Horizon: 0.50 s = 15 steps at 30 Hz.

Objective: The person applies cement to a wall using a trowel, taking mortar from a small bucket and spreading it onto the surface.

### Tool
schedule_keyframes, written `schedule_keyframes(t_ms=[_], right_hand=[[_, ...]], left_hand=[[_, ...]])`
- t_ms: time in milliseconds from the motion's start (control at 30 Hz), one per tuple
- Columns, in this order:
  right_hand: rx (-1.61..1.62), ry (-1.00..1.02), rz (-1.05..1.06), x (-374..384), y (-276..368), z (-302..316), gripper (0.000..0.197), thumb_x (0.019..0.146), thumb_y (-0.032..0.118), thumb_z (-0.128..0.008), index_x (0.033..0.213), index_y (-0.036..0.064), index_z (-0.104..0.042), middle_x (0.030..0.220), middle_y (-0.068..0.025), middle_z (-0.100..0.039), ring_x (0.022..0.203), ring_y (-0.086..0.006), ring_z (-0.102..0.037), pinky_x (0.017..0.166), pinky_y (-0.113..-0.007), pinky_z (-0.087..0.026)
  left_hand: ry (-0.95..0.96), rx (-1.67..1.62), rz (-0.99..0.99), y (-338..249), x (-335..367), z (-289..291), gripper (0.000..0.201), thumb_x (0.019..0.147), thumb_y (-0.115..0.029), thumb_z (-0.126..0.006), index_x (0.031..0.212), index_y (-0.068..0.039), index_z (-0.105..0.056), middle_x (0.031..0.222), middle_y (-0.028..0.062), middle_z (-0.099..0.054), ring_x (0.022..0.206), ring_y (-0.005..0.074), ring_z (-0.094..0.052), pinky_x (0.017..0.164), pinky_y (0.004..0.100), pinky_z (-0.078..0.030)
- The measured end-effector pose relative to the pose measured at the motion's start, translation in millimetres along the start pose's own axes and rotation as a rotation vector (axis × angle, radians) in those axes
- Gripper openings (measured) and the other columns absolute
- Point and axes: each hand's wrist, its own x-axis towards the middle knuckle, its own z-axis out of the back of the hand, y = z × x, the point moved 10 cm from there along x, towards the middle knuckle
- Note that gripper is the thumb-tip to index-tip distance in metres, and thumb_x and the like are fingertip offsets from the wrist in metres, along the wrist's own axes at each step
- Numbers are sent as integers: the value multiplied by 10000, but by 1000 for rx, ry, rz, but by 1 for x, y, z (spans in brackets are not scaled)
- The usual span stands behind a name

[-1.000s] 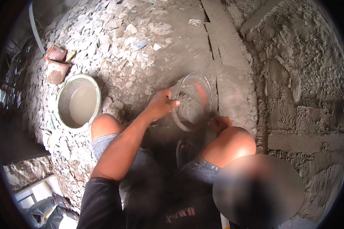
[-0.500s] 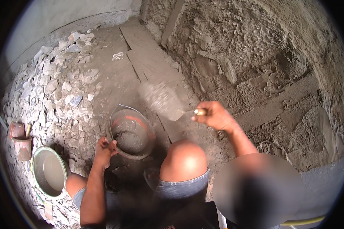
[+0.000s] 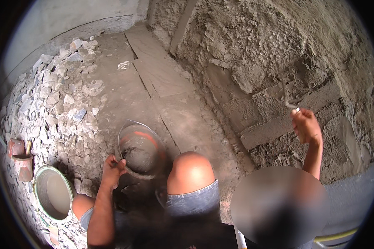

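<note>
My left hand (image 3: 113,171) is closed on the near left rim of a mortar-caked bucket (image 3: 148,138) with an orange band inside and a thin wire handle raised. Wet grey mortar (image 3: 138,159) lies in it. Out to the right, my right hand (image 3: 306,125) is wrapped round the handle of a trowel (image 3: 286,98). The trowel's blade shows nearly edge-on, close to the rough mortar-covered wall (image 3: 245,50); whether it touches is hard to tell. A smoother, straight-edged mortar band (image 3: 293,114) runs across the wall beside this hand.
Broken stone rubble (image 3: 50,103) covers the left side. On it stand a green-rimmed bucket (image 3: 36,189) holding greyish liquid and a reddish pot (image 3: 23,169), with a wooden handle beside it. Flat boards (image 3: 166,81) lie along the wall's foot. A yellow bar (image 3: 336,238) shows at lower right.
My right hand has swung right and away from me with the trowel, from above the floor boards to the mortar wall. My left hand stays on the bucket's rim.
</note>
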Motion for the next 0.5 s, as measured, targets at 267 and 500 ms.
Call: schedule_keyframes(t_ms=[267,500], right_hand=[[-139,247,-119,-6,-102,-180,231,997,259,-640,994,28,-638,778,-74,-648,685,-167,-622,650,-368,-544],[-308,-171,167,100,-83,-246,387,956,295,-701,1125,-43,-618,1068,-290,-719,1020,-463,-696,911,-486,-543]], left_hand=[[21,19,30,1,0,-9,304,946,-96,-760,894,-142,-464,871,-26,-510,736,88,-548,616,285,-560],[3,60,18,-9,-3,-11,331,951,-109,-751,835,-145,-444,808,-29,-504,697,99,-550,627,293,-581]])
